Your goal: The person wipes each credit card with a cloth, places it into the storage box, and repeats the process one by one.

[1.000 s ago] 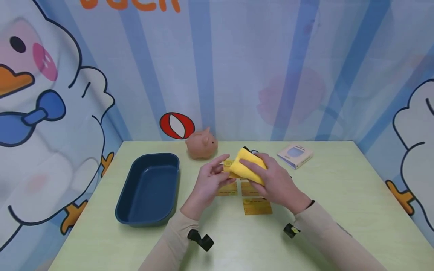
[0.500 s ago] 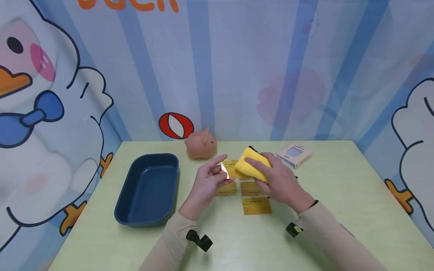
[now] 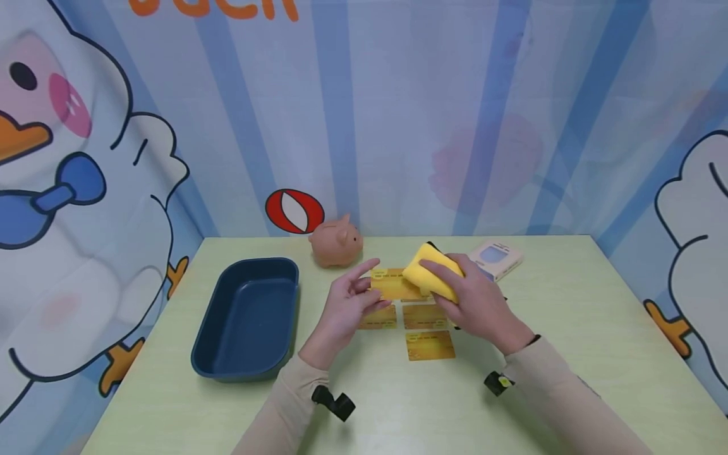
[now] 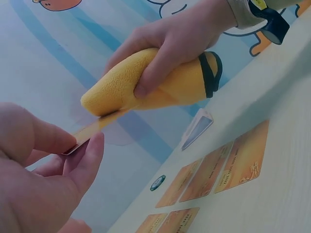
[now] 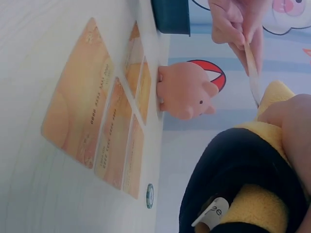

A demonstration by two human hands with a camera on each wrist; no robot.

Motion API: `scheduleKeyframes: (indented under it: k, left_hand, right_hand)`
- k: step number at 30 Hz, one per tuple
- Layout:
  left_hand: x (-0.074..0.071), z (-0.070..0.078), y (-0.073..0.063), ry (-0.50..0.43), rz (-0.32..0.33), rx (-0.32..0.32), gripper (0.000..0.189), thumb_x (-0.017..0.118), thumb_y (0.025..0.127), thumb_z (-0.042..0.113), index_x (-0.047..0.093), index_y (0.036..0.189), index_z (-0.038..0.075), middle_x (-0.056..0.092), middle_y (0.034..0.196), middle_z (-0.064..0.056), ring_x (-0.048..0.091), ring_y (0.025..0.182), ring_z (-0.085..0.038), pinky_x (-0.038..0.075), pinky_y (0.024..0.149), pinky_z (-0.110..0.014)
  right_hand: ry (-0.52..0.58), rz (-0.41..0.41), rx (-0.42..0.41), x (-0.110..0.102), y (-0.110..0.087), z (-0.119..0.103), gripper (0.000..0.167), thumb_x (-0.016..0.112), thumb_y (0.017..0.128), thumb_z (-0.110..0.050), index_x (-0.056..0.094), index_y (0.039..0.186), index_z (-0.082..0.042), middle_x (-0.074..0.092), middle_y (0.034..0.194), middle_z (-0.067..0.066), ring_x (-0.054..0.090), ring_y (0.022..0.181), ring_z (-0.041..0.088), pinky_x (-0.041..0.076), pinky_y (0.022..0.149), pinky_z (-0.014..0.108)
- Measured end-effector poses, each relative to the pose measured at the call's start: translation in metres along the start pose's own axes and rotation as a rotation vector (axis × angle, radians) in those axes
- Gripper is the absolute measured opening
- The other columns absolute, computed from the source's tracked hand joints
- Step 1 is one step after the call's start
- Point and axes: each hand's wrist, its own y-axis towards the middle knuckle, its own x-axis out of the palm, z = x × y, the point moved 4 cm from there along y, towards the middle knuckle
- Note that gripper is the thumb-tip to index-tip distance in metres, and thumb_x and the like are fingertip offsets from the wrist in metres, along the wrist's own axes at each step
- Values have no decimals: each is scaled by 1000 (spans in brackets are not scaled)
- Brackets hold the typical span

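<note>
My left hand [image 3: 344,306] pinches a gold bank card [image 3: 387,285] by its left end, thumb on one side and fingertips on the other. The card is held above the table. In my right hand [image 3: 478,309] is a bunched yellow cloth [image 3: 429,272] with dark trim, gripped around the card's right part. That end of the card is hidden in the cloth [image 4: 121,82], as the left wrist view shows. Below the hands several more gold cards [image 3: 430,345] lie in rows on the table, seen closer in the right wrist view, where one card [image 5: 80,97] is nearest.
A dark blue tray [image 3: 250,322] stands to the left. A pink piggy bank [image 3: 335,243] sits at the back, and a small pale box [image 3: 496,258] lies at the back right. Near the cards is a round green-rimmed chip [image 5: 149,195]. A printed curtain [image 3: 392,114] rises behind the table.
The cloth in my right hand has slid rightward along the card, baring more of its face. My left hand has kept its pinch and stayed almost in place.
</note>
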Motion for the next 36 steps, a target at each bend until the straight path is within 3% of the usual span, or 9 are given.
scheduleKeyframes:
  k: [5,12,21,28,36]
  left_hand:
    - [-3,0,1,11,-3,17,65,57,98,-14,50,156,14,69,112,-20,69,108,-26,63,89,-42]
    - [-7,-5,1,99,40,14,47,62,100,-8,61,145,6,71,131,-20,71,112,-28,63,86,-40]
    - [-9,-10,3,123,103,27,28,63,100,-7,73,124,2,74,120,-18,72,104,-25,63,88,-37]
    - [-8,-6,2,169,118,85,23,65,99,-6,77,117,2,74,115,-14,70,104,-24,61,93,-35]
    - [-10,-6,3,175,112,143,18,67,97,-5,77,112,-4,75,121,-15,72,104,-18,60,90,-27]
  right_hand:
    - [39,44,14,-6,1,5,63,78,93,-15,55,151,-24,54,134,25,56,81,26,48,60,37]
    - [81,57,61,-15,3,8,60,77,95,-15,55,150,-22,54,135,25,55,82,27,47,63,39]
    - [126,56,87,-18,6,11,60,76,96,-14,54,152,-24,52,140,22,53,83,25,47,65,40]
    - [155,61,95,-19,7,8,60,75,96,-14,55,152,-24,52,139,22,55,87,26,48,67,41]
    - [175,71,87,-23,8,3,59,75,96,-13,55,151,-22,51,140,23,55,87,27,48,67,41]
